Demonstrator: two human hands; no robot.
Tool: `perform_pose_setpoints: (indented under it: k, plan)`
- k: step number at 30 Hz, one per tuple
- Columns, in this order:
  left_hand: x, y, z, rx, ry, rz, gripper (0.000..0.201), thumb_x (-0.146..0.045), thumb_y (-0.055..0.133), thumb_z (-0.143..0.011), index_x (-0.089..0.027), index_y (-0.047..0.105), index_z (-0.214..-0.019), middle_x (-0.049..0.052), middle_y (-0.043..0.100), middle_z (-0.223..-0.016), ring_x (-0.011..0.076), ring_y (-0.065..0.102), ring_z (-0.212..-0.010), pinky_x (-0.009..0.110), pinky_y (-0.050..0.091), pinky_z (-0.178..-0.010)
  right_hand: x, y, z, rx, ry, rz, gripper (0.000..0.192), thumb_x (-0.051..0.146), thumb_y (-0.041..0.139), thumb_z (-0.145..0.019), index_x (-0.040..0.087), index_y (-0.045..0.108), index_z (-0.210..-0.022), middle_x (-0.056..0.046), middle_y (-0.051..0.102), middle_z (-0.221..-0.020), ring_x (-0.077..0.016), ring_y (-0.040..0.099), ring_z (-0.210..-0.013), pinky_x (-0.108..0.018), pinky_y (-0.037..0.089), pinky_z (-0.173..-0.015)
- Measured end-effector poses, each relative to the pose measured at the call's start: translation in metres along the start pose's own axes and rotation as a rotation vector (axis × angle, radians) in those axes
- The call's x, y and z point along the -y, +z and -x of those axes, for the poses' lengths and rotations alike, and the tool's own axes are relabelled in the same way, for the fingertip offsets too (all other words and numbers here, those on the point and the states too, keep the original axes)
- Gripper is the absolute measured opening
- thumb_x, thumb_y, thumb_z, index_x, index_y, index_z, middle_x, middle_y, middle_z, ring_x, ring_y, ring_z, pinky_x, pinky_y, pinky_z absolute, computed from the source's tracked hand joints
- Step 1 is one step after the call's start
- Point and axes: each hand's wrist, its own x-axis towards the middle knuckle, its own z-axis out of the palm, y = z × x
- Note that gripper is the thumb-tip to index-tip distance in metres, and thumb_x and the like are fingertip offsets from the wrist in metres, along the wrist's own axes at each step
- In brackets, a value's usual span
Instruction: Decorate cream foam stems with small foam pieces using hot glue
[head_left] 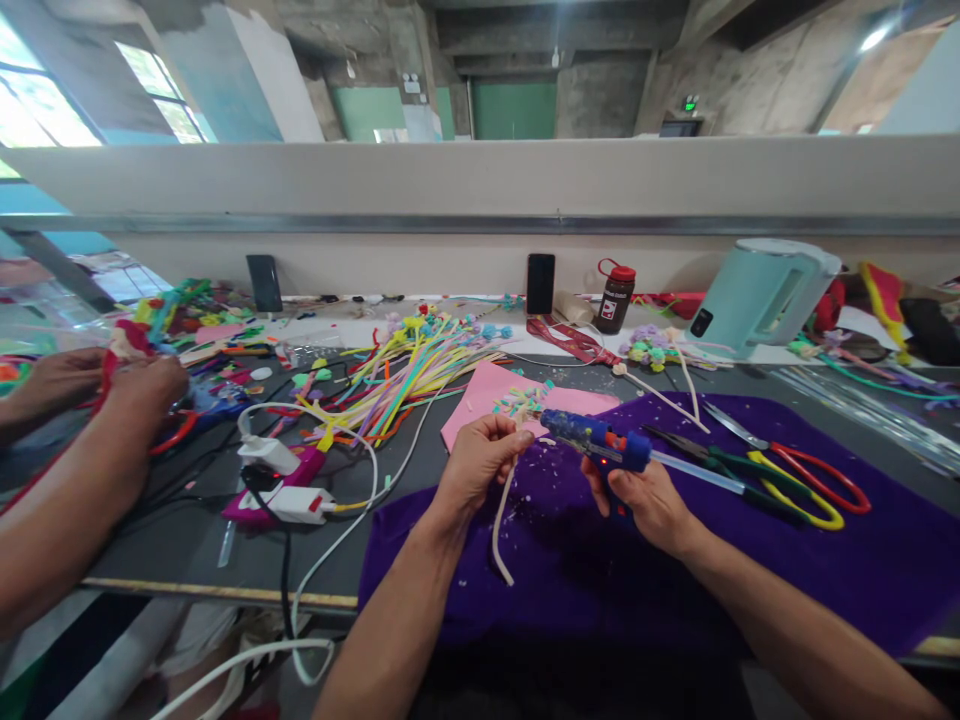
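Observation:
My left hand pinches the upper end of a cream pipe cleaner, whose bent tail hangs down over a purple cloth. My right hand is wrapped round the handle of a blue hot glue gun, with a clear glue stick out of its back end. The gun's nozzle points left, close to my left fingertips; whether it touches the pipe cleaner I cannot tell. Just behind the fingers, small green and yellow pieces lie on a pink sheet.
Right of me lie pliers and red-handled scissors. A power strip with cables and a bundle of coloured pipe cleaners are to the left. Behind stand a phone, bottle and kettle. A co-worker's hands work at far left.

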Motion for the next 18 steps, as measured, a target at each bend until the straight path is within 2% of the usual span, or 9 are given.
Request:
perform_pose_setpoints:
  k: [3, 8, 12, 16, 18]
  plan:
    - [-0.0007, 0.0003, 0.0002, -0.012, -0.01, -0.006, 0.03, -0.037, 0.071, -0.058, -0.015, 0.051, -0.061, -0.006, 0.047, -0.043, 0.0031, 0.036, -0.031, 0.014, 0.026, -0.03, 0.0008, -0.0003, 0.0, -0.004, -0.003, 0.025, 0.046, 0.055, 0.036, -0.084, 0.014, 0.057, -0.076, -0.002, 0.053, -0.057, -0.0135, 0.049, -0.052, -0.027, 0.038, -0.052]
    - [0.0001, 0.0001, 0.0001, -0.01, -0.013, 0.006, 0.03, -0.037, 0.071, -0.058, -0.015, 0.051, -0.062, -0.007, 0.045, -0.042, 0.0031, 0.035, -0.031, 0.014, 0.025, -0.029, 0.0003, 0.0003, 0.0005, 0.002, 0.017, 0.056, 0.045, 0.053, 0.035, -0.084, 0.014, 0.057, -0.079, -0.002, 0.053, -0.059, -0.0128, 0.048, -0.052, -0.026, 0.037, -0.053]
    - [0.0003, -0.0003, -0.0002, -0.007, -0.007, 0.01, 0.03, -0.037, 0.071, -0.059, -0.014, 0.052, -0.065, -0.006, 0.046, -0.044, 0.003, 0.035, -0.031, 0.014, 0.025, -0.029, -0.0002, 0.0006, 0.0006, 0.01, 0.017, 0.111, 0.048, 0.053, 0.033, -0.085, 0.014, 0.057, -0.07, -0.002, 0.052, -0.057, -0.0125, 0.048, -0.052, -0.026, 0.036, -0.054]
    - [-0.001, -0.0004, 0.0001, -0.017, -0.017, 0.014, 0.031, -0.037, 0.071, -0.058, -0.014, 0.053, -0.065, -0.007, 0.046, -0.044, 0.0031, 0.036, -0.031, 0.015, 0.026, -0.029, 0.0016, 0.0007, 0.0, 0.006, 0.001, 0.153, 0.048, 0.053, 0.033, -0.085, 0.014, 0.058, -0.073, -0.002, 0.052, -0.056, -0.0125, 0.048, -0.052, -0.025, 0.037, -0.053]
    - [-0.0015, -0.0007, 0.0004, -0.03, -0.025, 0.02, 0.031, -0.038, 0.072, -0.057, -0.015, 0.052, -0.064, -0.007, 0.046, -0.043, 0.0032, 0.036, -0.031, 0.015, 0.026, -0.03, 0.0023, 0.0009, 0.0, 0.008, -0.005, 0.181, 0.049, 0.052, 0.033, -0.085, 0.014, 0.057, -0.067, -0.002, 0.052, -0.055, -0.0124, 0.048, -0.052, -0.025, 0.037, -0.052]
